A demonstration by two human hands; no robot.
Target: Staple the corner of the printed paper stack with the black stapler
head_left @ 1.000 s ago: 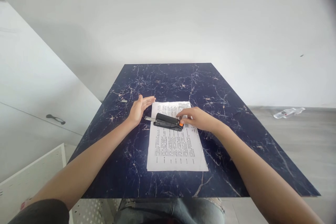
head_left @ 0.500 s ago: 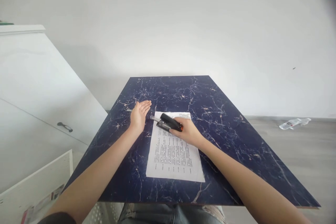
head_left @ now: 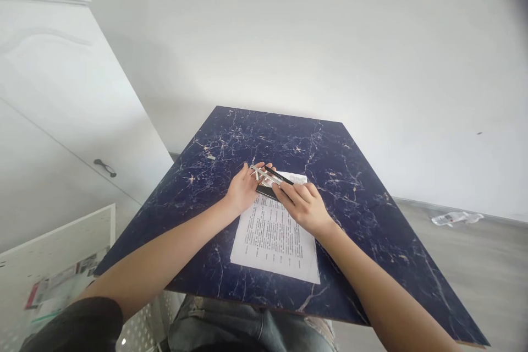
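Partly behind the right grip (head_left: 306, 206), closed around a stapler (head_left: 268, 192), and spread left grip (head_left: 244, 190), printed paper (head_left: 274, 239) on the table (head_left: 350, 176).

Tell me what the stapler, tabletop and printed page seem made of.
Stapler: black parts, perhaps plastic from their even colour; rail, probably metal, looks silvery.
Tabletop: smooth, dark blue, pale-veined like marble, though printed laminate is possible.
Printed page: matte white, likely paper, being thin with dark text.

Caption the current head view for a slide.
Over printed paper on a blue marbled table, the right hand holds an opened black stapler at the open left hand.
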